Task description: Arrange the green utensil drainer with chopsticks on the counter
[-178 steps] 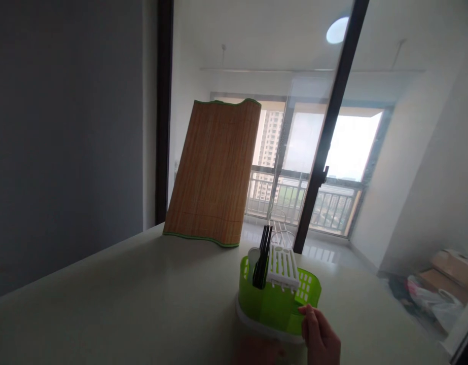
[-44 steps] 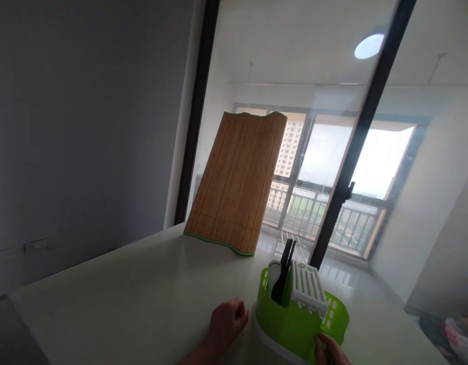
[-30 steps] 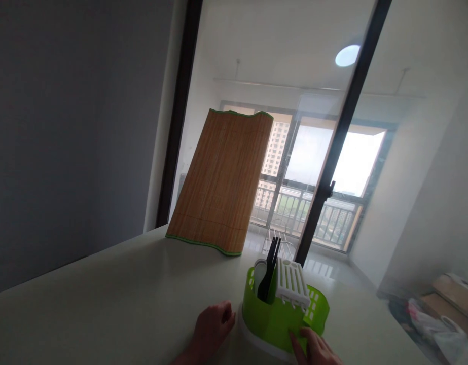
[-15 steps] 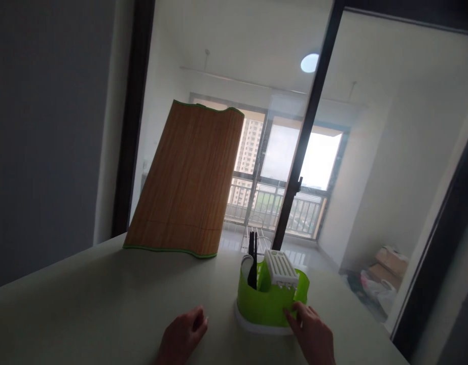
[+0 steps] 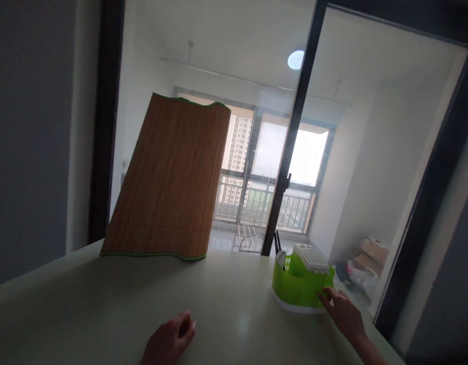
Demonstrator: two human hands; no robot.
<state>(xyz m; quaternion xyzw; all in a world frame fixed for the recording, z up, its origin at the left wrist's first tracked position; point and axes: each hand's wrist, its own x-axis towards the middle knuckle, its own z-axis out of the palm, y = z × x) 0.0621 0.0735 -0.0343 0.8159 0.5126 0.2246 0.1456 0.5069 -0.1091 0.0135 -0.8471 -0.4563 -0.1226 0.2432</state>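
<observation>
A green utensil caddy (image 5: 298,288) with a white base stands upright on the pale table (image 5: 218,304), right of centre. A white slotted piece (image 5: 310,257) rests on its top, and dark chopsticks (image 5: 278,242) stick up at its back left. My right hand (image 5: 340,306) grips the caddy's right front side, thumb against the green wall; some fingertips are hidden. Nearer the front edge, my left hand (image 5: 171,337) hovers or rests over the table with its fingers curled closed and nothing visible in them.
A bamboo mat (image 5: 165,177) with green edging stands curved at the table's back left. Behind the table is a dark-framed glass door (image 5: 289,167). Beyond it are a wire rack (image 5: 247,235) and boxes with bags (image 5: 370,258) on the floor.
The caddy has moved right and farther away, with my right hand on it. My left hand keeps its curled pose. The whole view has swung slightly to the right.
</observation>
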